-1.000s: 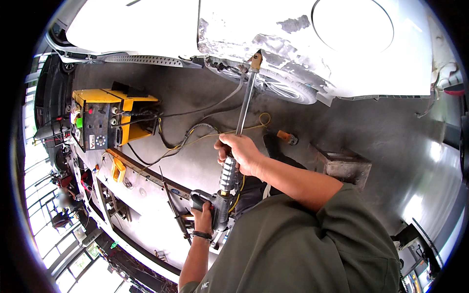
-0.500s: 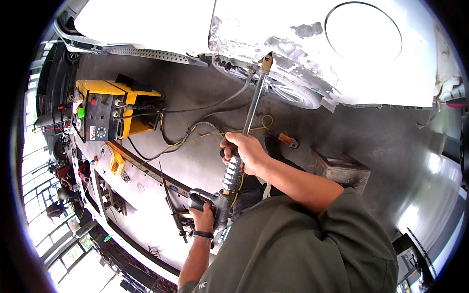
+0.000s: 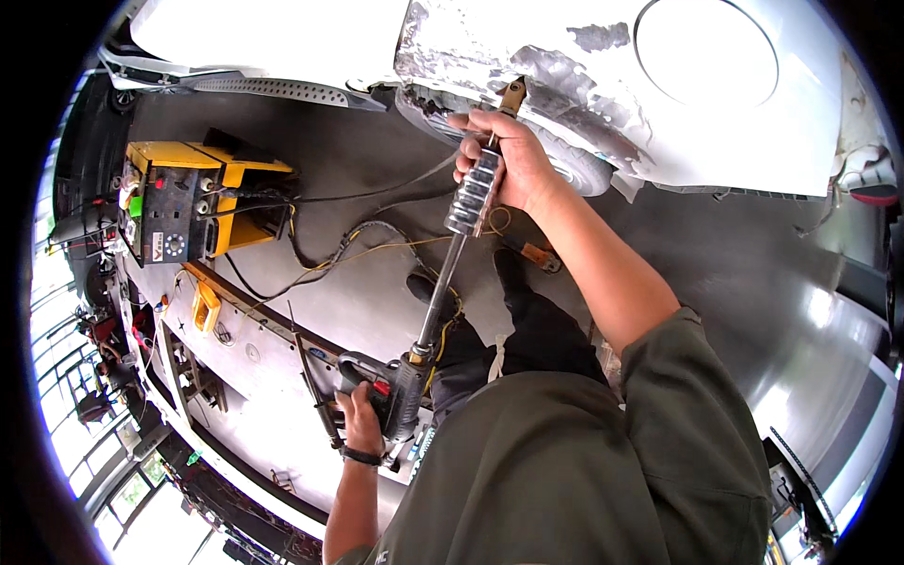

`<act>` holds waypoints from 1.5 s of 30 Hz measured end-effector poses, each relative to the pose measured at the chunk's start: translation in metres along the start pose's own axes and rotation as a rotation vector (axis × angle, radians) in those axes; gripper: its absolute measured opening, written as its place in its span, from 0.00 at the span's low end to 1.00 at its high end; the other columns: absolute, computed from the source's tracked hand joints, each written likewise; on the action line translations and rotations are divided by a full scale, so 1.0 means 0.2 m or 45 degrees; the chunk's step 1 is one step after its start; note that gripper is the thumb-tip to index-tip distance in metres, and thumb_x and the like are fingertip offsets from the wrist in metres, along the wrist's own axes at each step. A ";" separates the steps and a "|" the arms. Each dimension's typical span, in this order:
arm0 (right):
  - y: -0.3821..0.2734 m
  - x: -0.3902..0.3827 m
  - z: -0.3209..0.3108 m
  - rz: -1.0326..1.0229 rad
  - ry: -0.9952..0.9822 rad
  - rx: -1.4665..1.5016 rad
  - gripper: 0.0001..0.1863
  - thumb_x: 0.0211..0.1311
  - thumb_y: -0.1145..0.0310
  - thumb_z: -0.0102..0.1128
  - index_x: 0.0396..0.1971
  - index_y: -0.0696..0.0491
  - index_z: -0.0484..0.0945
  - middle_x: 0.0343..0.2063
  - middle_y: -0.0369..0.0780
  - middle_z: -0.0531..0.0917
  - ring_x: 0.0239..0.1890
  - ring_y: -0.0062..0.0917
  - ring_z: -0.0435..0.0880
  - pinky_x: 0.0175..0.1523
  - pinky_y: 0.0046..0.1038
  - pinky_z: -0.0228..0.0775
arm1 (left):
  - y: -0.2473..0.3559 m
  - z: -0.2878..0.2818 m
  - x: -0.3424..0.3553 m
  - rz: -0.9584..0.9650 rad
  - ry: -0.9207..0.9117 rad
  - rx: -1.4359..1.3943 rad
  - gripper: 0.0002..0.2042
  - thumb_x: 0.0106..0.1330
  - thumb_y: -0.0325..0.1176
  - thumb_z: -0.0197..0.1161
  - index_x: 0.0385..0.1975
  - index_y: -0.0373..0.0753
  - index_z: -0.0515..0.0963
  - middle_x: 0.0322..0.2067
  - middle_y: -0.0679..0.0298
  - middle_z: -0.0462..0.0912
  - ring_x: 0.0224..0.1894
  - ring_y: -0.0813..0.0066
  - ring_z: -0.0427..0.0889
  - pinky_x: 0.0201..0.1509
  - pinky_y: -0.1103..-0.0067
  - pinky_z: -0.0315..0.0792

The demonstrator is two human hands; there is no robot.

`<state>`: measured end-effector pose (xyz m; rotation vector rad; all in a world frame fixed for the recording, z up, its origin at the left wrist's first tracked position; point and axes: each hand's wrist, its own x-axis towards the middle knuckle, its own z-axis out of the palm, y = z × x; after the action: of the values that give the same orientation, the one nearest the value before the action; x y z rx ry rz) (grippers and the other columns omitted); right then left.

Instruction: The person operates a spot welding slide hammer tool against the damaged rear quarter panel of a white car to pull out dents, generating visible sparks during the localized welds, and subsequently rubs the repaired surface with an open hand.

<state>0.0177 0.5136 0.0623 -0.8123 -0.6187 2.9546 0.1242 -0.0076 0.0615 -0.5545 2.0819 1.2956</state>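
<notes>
A slide hammer dent puller (image 3: 441,292) slants from near my waist up to the car body. My left hand (image 3: 362,421) is closed on its black pistol grip, beside a red button. My right hand (image 3: 516,158) wraps round the ribbed sliding weight (image 3: 474,196) at its upper end, close to the brass-coloured tip (image 3: 511,95). That tip meets the lower edge of a white car panel (image 3: 452,42), whose paint is sanded down to grey patches above the wheel (image 3: 576,162). Whether the tip is fixed to the metal I cannot tell.
On the left stands a yellow and black welding machine (image 3: 179,202), its black cables (image 3: 363,198) running across the floor. A white panel (image 3: 250,353) with a long bar tool (image 3: 313,381) lies left of me. An orange object (image 3: 539,254) is on the floor by my feet.
My right hand has slid the weight up the shaft, away from the pistol grip and toward the car. My left hand stays on the grip, which sits slightly lower left in view.
</notes>
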 end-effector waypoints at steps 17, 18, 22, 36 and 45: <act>0.61 -0.38 0.23 0.230 -0.055 0.229 0.08 0.66 0.68 0.61 0.38 0.57 0.78 0.25 0.37 0.77 0.27 0.26 0.79 0.38 0.33 0.76 | 0.45 0.13 -0.22 -0.140 0.042 -0.287 0.22 0.70 0.36 0.61 0.59 0.40 0.63 0.44 0.59 0.76 0.45 0.71 0.80 0.51 0.73 0.80; 0.61 -0.38 0.22 0.250 -0.056 0.203 0.08 0.66 0.68 0.61 0.38 0.57 0.79 0.25 0.37 0.77 0.27 0.26 0.79 0.38 0.33 0.76 | 0.51 0.19 -0.24 -0.177 0.061 -0.312 0.21 0.70 0.36 0.62 0.58 0.40 0.63 0.44 0.59 0.76 0.43 0.70 0.80 0.48 0.73 0.81; 0.59 -0.38 0.23 0.268 -0.047 0.224 0.08 0.66 0.68 0.60 0.38 0.57 0.79 0.23 0.38 0.78 0.26 0.26 0.79 0.36 0.32 0.75 | 0.52 0.24 -0.22 -0.254 0.123 -0.293 0.23 0.68 0.36 0.64 0.56 0.39 0.60 0.42 0.57 0.75 0.40 0.68 0.82 0.40 0.72 0.83; 0.49 -0.39 0.21 0.240 0.034 0.084 0.13 0.67 0.64 0.62 0.45 0.56 0.75 0.22 0.39 0.77 0.25 0.28 0.80 0.33 0.33 0.75 | 0.55 0.31 -0.23 -0.844 -0.395 -0.412 0.29 0.76 0.54 0.39 0.51 0.32 0.78 0.37 0.52 0.87 0.34 0.64 0.88 0.42 0.69 0.84; 0.23 -0.21 0.16 -0.119 0.073 0.008 0.22 0.73 0.56 0.56 0.56 0.57 0.72 0.21 0.38 0.78 0.24 0.28 0.81 0.32 0.32 0.77 | 0.49 0.17 -0.25 -0.633 -0.306 -0.340 0.21 0.76 0.50 0.46 0.52 0.37 0.71 0.39 0.52 0.85 0.37 0.61 0.89 0.42 0.69 0.85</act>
<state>0.0431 0.4549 0.0912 -0.8404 -0.6263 2.8376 0.1083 0.0670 0.1482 -0.9155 1.4607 1.2693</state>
